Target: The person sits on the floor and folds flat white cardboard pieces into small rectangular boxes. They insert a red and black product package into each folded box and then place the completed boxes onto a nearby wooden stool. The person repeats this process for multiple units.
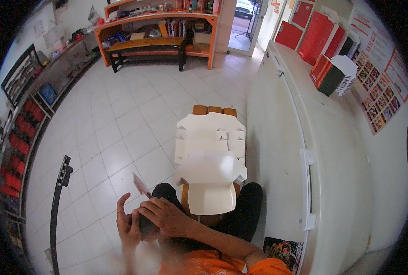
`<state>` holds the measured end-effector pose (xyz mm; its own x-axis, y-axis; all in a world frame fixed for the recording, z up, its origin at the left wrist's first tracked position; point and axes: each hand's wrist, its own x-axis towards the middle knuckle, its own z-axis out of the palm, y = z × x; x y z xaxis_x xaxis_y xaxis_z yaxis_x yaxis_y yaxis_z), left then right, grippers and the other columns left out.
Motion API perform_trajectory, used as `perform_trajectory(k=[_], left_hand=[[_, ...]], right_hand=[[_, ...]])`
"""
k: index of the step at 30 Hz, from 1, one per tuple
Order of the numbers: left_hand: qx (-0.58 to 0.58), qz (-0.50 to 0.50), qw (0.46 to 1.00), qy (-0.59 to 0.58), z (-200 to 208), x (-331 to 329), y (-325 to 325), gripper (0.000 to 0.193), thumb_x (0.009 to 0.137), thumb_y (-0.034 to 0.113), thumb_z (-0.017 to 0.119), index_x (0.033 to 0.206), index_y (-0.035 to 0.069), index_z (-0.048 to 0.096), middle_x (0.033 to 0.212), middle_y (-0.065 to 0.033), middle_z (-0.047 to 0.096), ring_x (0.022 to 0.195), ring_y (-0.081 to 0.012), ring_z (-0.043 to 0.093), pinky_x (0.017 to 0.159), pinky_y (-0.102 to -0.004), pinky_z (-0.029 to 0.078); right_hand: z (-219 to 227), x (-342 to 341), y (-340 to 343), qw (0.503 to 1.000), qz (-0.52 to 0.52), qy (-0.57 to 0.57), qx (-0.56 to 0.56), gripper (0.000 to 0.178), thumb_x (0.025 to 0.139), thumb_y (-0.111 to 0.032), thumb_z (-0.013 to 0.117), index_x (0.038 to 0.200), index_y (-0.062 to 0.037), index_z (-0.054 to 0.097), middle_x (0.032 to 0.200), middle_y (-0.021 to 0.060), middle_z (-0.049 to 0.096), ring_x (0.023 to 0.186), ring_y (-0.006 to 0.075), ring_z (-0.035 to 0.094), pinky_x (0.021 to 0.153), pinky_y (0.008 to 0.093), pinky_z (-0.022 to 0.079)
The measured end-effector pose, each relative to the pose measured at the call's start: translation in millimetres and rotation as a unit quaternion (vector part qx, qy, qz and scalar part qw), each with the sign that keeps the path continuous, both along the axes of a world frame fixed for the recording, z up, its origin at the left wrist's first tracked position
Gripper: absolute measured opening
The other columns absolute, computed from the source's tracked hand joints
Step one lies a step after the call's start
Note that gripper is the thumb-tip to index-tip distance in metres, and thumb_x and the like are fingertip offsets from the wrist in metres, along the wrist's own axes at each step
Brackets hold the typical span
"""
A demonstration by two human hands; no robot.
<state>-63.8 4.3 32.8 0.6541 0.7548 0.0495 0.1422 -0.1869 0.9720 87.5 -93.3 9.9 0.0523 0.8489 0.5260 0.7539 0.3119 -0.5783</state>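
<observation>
My left hand (128, 227) is raised in front of me at the left, its index finger lifted and its thumb against a dark object (146, 225). My right hand (166, 216) curls over that object from the right, fingers bent. A thin pale-and-reddish strip (141, 185), blurred, sticks up from my right fingertips. What the dark object is I cannot make out. Between my knees a white paper box (212, 200) stands with its lid (208, 167) folded back. Flat white box blanks (199, 133) lie behind it on a wooden slatted stool (214, 110).
A long white chest freezer (282, 137) runs along my right, with red cartons (325, 73) on top. At the left stand a black upright bar (56, 206) and shelves (23, 137). Ahead are a bench (146, 44), an orange shelf unit (212, 41) and a doorway (244, 27).
</observation>
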Motion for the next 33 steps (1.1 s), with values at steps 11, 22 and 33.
perform_trajectory(k=[11,22,33], left_hand=[[-0.195,-0.161,0.965,-0.07,16.5,-85.3,40.9,0.073,0.073,0.02,0.089,0.134,0.003,0.053,0.121,-0.0105,0.067,0.111,-0.0211,0.062,0.1,-0.0398,0.047],[0.017,-0.202,0.918,0.342,33.0,-38.2,12.3,0.033,0.078,-0.012,0.065,0.109,0.0,0.066,0.094,-0.0084,0.075,0.082,-0.0194,0.074,0.07,-0.0334,0.063],[0.158,-0.225,0.927,0.256,19.3,-30.1,0.6,0.028,0.076,0.0,0.07,0.103,0.006,0.067,0.089,-0.0118,0.074,0.075,-0.0266,0.073,0.069,-0.0372,0.06]], right_hand=[[-23.4,58.8,5.6,0.886,-0.156,0.433,-0.057,0.039,0.102,-0.037,0.053,0.111,-0.0015,0.065,0.102,0.0116,0.068,0.093,0.0203,0.061,0.091,0.0367,0.047],[33.4,30.8,25.6,0.992,-0.089,-0.031,0.083,0.031,0.099,-0.027,0.055,0.119,-0.0059,0.066,0.12,0.0137,0.06,0.115,0.0316,0.055,0.099,0.0431,0.044],[12.0,38.5,23.8,0.972,0.109,0.207,-0.029,0.038,0.096,-0.039,0.061,0.118,-0.0084,0.066,0.107,0.0102,0.062,0.106,0.0264,0.056,0.099,0.04,0.042]])
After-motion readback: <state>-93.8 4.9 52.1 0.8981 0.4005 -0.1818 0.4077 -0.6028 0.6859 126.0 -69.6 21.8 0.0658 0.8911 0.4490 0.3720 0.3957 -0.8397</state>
